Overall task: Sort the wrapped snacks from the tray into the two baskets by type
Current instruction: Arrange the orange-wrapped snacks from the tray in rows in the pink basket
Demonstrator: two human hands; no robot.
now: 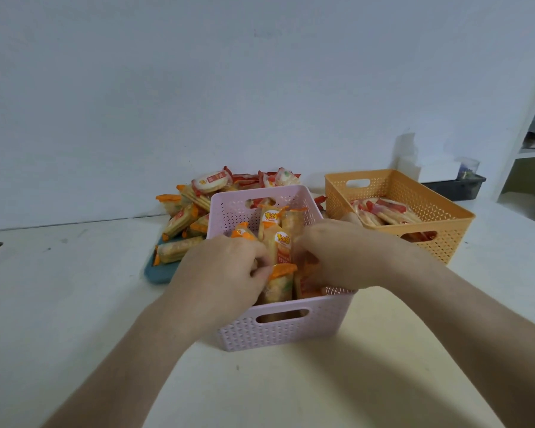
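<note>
Packing step: inside the pink basket (278, 332) the left hand (226, 267) pinches one of the orange-wrapped snacks (280, 242) — the right hand (343, 251) has its fingers buried among them (grip unclear). Next, I judge: reach behind the basket for the mixed pile on the tray (159, 270).

White table (74, 304), pink basket (278, 332) at centre, orange basket (445, 239) to its right, blue tray (159, 273) left

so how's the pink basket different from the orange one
The pink basket sits nearest and holds orange-wrapped snacks standing upright. The orange basket sits farther right and holds red-wrapped snacks lying overlapped. Both have perforated walls and cut-out handles.
</note>
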